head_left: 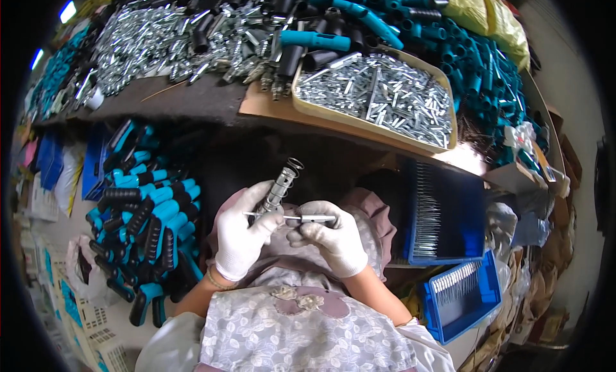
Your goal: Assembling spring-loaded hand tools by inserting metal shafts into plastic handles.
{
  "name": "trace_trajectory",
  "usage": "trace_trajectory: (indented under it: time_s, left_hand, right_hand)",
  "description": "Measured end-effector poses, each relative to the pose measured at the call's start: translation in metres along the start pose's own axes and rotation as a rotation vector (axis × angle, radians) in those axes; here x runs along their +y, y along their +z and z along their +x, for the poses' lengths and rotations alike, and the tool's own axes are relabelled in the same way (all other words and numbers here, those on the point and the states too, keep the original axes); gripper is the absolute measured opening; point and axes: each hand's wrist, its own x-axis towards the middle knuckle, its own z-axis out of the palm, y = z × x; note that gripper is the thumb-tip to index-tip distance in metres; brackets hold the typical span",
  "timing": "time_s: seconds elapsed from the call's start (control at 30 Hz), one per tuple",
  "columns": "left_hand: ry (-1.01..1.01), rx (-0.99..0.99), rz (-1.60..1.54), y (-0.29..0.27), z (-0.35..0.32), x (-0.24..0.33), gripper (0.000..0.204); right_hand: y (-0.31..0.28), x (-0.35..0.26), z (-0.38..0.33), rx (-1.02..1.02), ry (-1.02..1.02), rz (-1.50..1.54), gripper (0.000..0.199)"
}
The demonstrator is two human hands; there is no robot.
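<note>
Both of my hands wear white gloves and meet above my patterned apron (308,333). My left hand (239,238) is closed around a silver metal tube (280,187) with a coil spring (294,164) around it, tilted up and to the right. Between the fingertips of my right hand (339,242) is a short silver metal piece (319,218), lying nearly level. A thin metal rod (290,217) runs from that piece to the left hand, passing by the tube's lower end. Whether the rod goes through the tube is hidden by the fingers.
Ahead, the workbench (179,102) bears heaped silver parts (141,45), teal tubes (475,70) and a cream tray (308,110) of small metal pieces. Teal-and-black handles (154,211) are piled at left. Blue bins (471,205) with rows of metal parts stand at right.
</note>
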Motion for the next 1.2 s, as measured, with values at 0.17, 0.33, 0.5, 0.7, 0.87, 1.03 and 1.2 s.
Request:
trace_trajectory:
  time_s: [0.17,0.33,0.5,0.7,0.87,1.03,1.2]
  left_hand:
    - [-0.054,0.047,-0.007,-0.008,0.000,0.003,0.037]
    - [-0.058,0.052,0.002,-0.006,0.000,0.001,0.036]
    - [-0.017,-0.002,0.131,-0.004,0.002,0.000,0.039]
    - [0.346,-0.062,0.397,-0.023,0.006,0.001,0.041]
    - [0.422,-0.198,0.535,-0.031,0.000,0.007,0.038]
    - [0.519,-0.259,0.571,-0.025,-0.001,0.005,0.037]
    - [0.554,-0.274,0.546,-0.019,-0.002,0.001,0.037]
  right_hand:
    - [0.013,-0.005,-0.002,0.039,-0.020,-0.254,0.027]
    - [0.015,-0.007,-0.008,0.084,-0.110,-0.524,0.024]
    - [0.005,-0.006,-0.007,0.135,-0.336,-0.789,0.020]
    - [-0.033,-0.045,-0.013,0.363,-0.378,-0.654,0.008]
    - [-0.043,-0.084,-0.033,0.312,-0.379,-0.685,0.010]
    - [-0.019,-0.093,-0.028,0.068,-0.230,-0.831,0.012]
    - [-0.006,-0.079,-0.021,-0.045,-0.149,-0.893,0.017]
